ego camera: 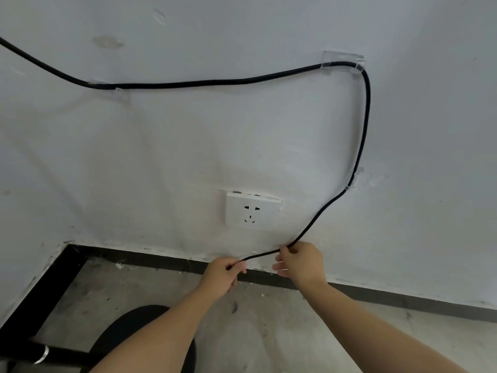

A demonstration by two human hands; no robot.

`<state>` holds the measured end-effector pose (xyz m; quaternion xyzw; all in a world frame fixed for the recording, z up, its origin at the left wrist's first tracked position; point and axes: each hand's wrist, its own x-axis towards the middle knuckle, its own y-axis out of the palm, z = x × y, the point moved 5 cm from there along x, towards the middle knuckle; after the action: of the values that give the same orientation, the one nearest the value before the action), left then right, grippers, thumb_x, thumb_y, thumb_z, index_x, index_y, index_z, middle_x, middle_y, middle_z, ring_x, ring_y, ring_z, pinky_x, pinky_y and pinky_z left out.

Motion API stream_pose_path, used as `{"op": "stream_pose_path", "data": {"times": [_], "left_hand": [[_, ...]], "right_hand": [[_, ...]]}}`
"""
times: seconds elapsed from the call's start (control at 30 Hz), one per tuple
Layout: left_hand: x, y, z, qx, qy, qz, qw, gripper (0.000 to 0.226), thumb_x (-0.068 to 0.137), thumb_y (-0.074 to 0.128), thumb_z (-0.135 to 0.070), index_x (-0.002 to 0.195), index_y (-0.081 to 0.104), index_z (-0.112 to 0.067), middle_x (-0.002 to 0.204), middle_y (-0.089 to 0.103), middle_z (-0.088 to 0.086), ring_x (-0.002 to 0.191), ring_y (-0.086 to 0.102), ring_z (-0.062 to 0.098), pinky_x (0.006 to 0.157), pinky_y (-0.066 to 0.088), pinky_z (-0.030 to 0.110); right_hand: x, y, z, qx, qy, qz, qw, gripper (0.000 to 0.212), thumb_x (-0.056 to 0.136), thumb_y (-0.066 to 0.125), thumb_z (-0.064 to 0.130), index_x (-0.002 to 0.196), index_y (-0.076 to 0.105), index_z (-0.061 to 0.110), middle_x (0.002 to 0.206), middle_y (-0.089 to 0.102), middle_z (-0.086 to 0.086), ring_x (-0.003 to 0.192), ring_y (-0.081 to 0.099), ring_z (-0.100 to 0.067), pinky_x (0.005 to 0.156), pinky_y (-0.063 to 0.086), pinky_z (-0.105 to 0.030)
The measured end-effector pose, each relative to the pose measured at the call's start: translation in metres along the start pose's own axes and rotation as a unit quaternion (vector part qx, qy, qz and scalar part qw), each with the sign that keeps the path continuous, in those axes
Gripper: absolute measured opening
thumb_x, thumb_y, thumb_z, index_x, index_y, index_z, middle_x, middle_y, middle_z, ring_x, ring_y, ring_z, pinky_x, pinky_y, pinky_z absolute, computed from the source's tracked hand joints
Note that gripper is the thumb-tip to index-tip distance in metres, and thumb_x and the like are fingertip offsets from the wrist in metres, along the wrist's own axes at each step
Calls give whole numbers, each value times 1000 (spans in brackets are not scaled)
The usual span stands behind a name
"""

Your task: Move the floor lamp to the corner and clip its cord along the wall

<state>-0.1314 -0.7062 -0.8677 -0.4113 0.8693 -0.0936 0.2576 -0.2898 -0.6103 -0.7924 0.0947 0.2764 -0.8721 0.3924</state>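
Observation:
A black cord [215,82] runs along the white wall from the upper left, through a clear clip [118,90], on to a second clear clip [343,62], then bends down through a third clip [352,181]. Its lower stretch hangs just above the dark baseboard. My left hand [224,274] is shut on the cord near its low end. My right hand [301,262] pinches the same cord a little to the right, close to the wall. The lamp's round black base [123,332] and black pole [40,355] show at the bottom left.
A white wall socket [252,211] sits just above my hands, with nothing plugged in. The dark baseboard [403,298] follows the wall, and the room corner is at the left [67,246]. The floor is bare grey concrete [269,332].

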Motion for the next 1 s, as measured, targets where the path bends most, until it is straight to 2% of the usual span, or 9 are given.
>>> {"op": "stream_pose_path", "data": {"times": [0.2,0.3,0.5,0.57,0.63,0.73,0.8,0.9,1.0], "left_hand": [[10,2,-23,78,30,-65,994,39,82,64,-41,55,57,-14,57,56,5,55,57,23,60,46,33],[11,6,-26,84,15,-61,994,34,79,68,-43,60,62,-15,65,64,10,64,65,29,63,53,37],[7,10,-16,-164,-122,4,979,33,80,72,-20,99,63,6,83,60,16,62,61,20,55,60,28],[3,11,-13,-324,-178,9,929,27,81,69,-6,100,59,11,88,58,19,75,62,23,64,61,29],[-1,11,-13,-499,-218,-12,838,9,83,59,10,93,57,10,94,58,25,84,60,30,84,56,40],[-5,11,-15,-585,-237,-53,774,10,85,52,14,82,56,6,91,57,26,84,58,34,99,46,46],[-5,11,-16,-581,-235,-54,777,6,83,57,9,80,55,4,90,56,25,83,59,34,95,48,46],[-9,4,-13,-533,-262,-47,803,16,84,63,-2,94,53,2,108,49,23,104,54,38,93,48,53],[-13,-10,-5,-374,-278,-58,883,23,88,58,-10,108,46,-10,113,43,16,118,46,37,90,44,52]], "right_hand": [[-2,-24,-16,-48,-6,-54,997,28,97,47,19,72,57,15,72,66,-2,48,68,-16,58,61,-36],[-2,-38,-18,-104,-19,-60,993,28,97,47,19,75,60,5,72,67,-9,48,68,-19,60,61,-41],[4,-46,-15,-194,-31,-52,979,31,96,42,13,80,61,-7,77,70,-22,56,71,-29,60,58,-42],[5,-44,-16,-202,-28,-47,978,28,95,44,10,81,60,-8,78,70,-22,59,72,-31,60,58,-41],[6,-43,-17,-217,-30,-36,975,21,93,49,6,83,61,-9,80,71,-22,63,71,-31,56,58,-36],[9,-47,-20,-188,-15,-22,982,21,96,49,9,87,63,-5,78,70,-17,56,69,-27,50,59,-31],[11,-49,-24,-136,12,-2,991,19,97,51,16,87,62,5,75,68,-11,49,68,-24,55,62,-39],[13,-55,-23,-111,20,22,993,18,94,57,26,96,63,9,75,68,-6,41,67,-17,49,62,-32],[15,-58,-23,-113,48,63,990,32,91,61,31,111,61,6,81,68,-8,43,68,-16,43,57,-25]]}}
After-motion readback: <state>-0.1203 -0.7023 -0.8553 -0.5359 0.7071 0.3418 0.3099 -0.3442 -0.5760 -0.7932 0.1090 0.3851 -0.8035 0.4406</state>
